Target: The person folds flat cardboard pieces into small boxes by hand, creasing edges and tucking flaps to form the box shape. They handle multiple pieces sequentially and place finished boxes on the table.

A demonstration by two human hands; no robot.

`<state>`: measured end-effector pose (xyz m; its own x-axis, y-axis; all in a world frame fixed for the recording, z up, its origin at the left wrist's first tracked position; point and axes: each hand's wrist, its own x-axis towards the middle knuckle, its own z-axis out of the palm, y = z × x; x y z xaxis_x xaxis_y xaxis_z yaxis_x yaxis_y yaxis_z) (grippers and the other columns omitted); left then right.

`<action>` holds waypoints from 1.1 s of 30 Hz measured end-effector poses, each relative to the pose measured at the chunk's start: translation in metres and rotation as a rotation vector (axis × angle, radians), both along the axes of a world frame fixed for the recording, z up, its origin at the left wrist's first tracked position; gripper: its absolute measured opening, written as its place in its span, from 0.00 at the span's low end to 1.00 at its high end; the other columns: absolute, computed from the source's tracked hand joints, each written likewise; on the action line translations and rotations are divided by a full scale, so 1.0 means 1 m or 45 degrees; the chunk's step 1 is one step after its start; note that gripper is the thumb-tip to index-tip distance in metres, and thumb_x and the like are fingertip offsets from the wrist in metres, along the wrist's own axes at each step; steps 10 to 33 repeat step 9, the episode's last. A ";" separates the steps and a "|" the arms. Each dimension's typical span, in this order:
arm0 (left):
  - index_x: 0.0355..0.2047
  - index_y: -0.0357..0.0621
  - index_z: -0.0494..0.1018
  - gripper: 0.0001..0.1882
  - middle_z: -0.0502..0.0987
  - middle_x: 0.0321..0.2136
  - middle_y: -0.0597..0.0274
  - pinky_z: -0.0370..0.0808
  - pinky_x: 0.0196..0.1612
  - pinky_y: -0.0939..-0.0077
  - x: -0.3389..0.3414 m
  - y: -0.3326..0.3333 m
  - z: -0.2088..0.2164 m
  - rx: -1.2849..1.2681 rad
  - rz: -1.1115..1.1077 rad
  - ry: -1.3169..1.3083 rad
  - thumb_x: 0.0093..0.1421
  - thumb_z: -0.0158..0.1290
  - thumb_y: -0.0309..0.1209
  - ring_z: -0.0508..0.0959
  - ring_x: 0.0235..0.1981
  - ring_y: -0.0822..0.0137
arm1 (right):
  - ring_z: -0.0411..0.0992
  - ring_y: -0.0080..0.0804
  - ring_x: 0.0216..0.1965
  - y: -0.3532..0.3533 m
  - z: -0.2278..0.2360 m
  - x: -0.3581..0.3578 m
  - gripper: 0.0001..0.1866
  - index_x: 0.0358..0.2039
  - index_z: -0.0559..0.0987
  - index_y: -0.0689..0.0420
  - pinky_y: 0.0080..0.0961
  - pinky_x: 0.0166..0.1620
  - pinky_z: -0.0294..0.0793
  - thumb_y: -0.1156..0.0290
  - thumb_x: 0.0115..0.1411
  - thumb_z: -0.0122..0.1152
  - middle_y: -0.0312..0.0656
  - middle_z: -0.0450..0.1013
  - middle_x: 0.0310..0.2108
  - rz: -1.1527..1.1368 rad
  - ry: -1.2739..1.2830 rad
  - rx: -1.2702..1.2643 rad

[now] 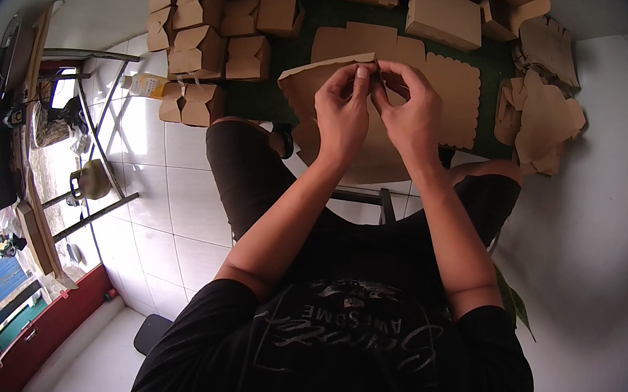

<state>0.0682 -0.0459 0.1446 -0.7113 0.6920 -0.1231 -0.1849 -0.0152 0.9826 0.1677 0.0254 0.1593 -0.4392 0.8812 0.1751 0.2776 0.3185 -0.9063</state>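
A brown cardboard box blank (303,90) is held up in front of me, its long upper edge folded over into a narrow strip. My left hand (343,113) pinches that folded edge, thumb on top. Right beside it, my right hand (410,115) curls its fingers and thumb onto the same edge, near the corner. The fingertips of both hands almost meet there and hide part of the fold. Behind the hands, another flat blank (454,95) with scalloped edges lies on the green work surface (301,50).
Several small folded boxes (200,6) are stacked at the far left. Larger closed boxes (445,15) line the back. Loose flattened cardboard (546,119) piles up at the right. A bottle with a yellow label (144,85) stands by the left stack; a metal rack (107,113) is farther left.
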 end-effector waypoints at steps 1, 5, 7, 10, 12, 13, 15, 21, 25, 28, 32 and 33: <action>0.54 0.30 0.87 0.17 0.91 0.44 0.59 0.82 0.52 0.74 0.000 -0.001 0.001 0.010 -0.012 -0.003 0.85 0.58 0.35 0.86 0.46 0.74 | 0.91 0.38 0.51 0.000 -0.002 -0.001 0.16 0.56 0.90 0.59 0.32 0.55 0.90 0.81 0.69 0.76 0.45 0.91 0.50 -0.021 -0.002 0.005; 0.57 0.31 0.87 0.16 0.91 0.46 0.59 0.81 0.55 0.75 0.002 -0.003 0.008 0.011 -0.038 0.027 0.85 0.56 0.33 0.84 0.48 0.75 | 0.92 0.37 0.50 0.003 -0.009 -0.004 0.16 0.56 0.90 0.59 0.32 0.53 0.90 0.79 0.69 0.77 0.45 0.91 0.49 -0.069 0.008 -0.022; 0.57 0.31 0.87 0.16 0.91 0.47 0.58 0.80 0.56 0.75 0.001 -0.004 0.012 -0.009 -0.047 0.066 0.86 0.55 0.32 0.84 0.49 0.74 | 0.92 0.38 0.49 0.005 -0.011 -0.003 0.15 0.56 0.90 0.59 0.31 0.53 0.89 0.79 0.70 0.76 0.45 0.92 0.48 -0.060 -0.021 0.100; 0.60 0.33 0.87 0.17 0.91 0.48 0.59 0.80 0.56 0.75 -0.002 -0.006 0.016 -0.045 -0.083 0.088 0.86 0.55 0.33 0.84 0.49 0.75 | 0.92 0.40 0.50 0.004 -0.013 -0.003 0.15 0.57 0.91 0.58 0.31 0.53 0.89 0.79 0.71 0.76 0.46 0.92 0.49 -0.058 -0.057 0.201; 0.60 0.33 0.87 0.17 0.91 0.48 0.59 0.80 0.56 0.75 -0.002 -0.006 0.016 -0.045 -0.083 0.088 0.86 0.55 0.33 0.84 0.49 0.75 | 0.92 0.40 0.50 0.004 -0.013 -0.003 0.15 0.57 0.91 0.58 0.31 0.53 0.89 0.79 0.71 0.76 0.46 0.92 0.49 -0.058 -0.057 0.201; 0.60 0.33 0.87 0.17 0.91 0.48 0.59 0.80 0.56 0.75 -0.002 -0.006 0.016 -0.045 -0.083 0.088 0.86 0.55 0.33 0.84 0.49 0.75 | 0.92 0.40 0.50 0.004 -0.013 -0.003 0.15 0.57 0.91 0.58 0.31 0.53 0.89 0.79 0.71 0.76 0.46 0.92 0.49 -0.058 -0.057 0.201; 0.60 0.33 0.87 0.17 0.91 0.48 0.59 0.80 0.56 0.75 -0.002 -0.006 0.016 -0.045 -0.083 0.088 0.86 0.55 0.33 0.84 0.49 0.75 | 0.92 0.40 0.50 0.004 -0.013 -0.003 0.15 0.57 0.91 0.58 0.31 0.53 0.89 0.79 0.71 0.76 0.46 0.92 0.49 -0.058 -0.057 0.201; 0.60 0.33 0.87 0.17 0.91 0.48 0.59 0.80 0.56 0.75 -0.002 -0.006 0.016 -0.045 -0.083 0.088 0.86 0.55 0.33 0.84 0.49 0.75 | 0.92 0.40 0.50 0.004 -0.013 -0.003 0.15 0.57 0.91 0.58 0.31 0.53 0.89 0.79 0.71 0.76 0.46 0.92 0.49 -0.058 -0.057 0.201; 0.60 0.33 0.87 0.17 0.91 0.48 0.59 0.80 0.56 0.75 -0.002 -0.006 0.016 -0.045 -0.083 0.088 0.86 0.55 0.33 0.84 0.49 0.75 | 0.92 0.40 0.50 0.004 -0.013 -0.003 0.15 0.57 0.91 0.58 0.31 0.53 0.89 0.79 0.71 0.76 0.46 0.92 0.49 -0.058 -0.057 0.201; 0.60 0.33 0.87 0.17 0.91 0.48 0.59 0.80 0.56 0.75 -0.002 -0.006 0.016 -0.045 -0.083 0.088 0.86 0.55 0.33 0.84 0.49 0.75 | 0.92 0.40 0.50 0.004 -0.013 -0.003 0.15 0.57 0.91 0.58 0.31 0.53 0.89 0.79 0.71 0.76 0.46 0.92 0.49 -0.058 -0.057 0.201; 0.60 0.33 0.87 0.17 0.91 0.48 0.59 0.80 0.56 0.75 -0.002 -0.006 0.016 -0.045 -0.083 0.088 0.86 0.55 0.33 0.84 0.49 0.75 | 0.92 0.40 0.50 0.004 -0.013 -0.003 0.15 0.57 0.91 0.58 0.31 0.53 0.89 0.79 0.71 0.76 0.46 0.92 0.49 -0.058 -0.057 0.201; 0.60 0.33 0.87 0.17 0.91 0.48 0.59 0.80 0.56 0.75 -0.002 -0.006 0.016 -0.045 -0.083 0.088 0.86 0.55 0.33 0.84 0.49 0.75 | 0.92 0.40 0.50 0.004 -0.013 -0.003 0.15 0.57 0.91 0.58 0.31 0.53 0.89 0.79 0.71 0.76 0.46 0.92 0.49 -0.058 -0.057 0.201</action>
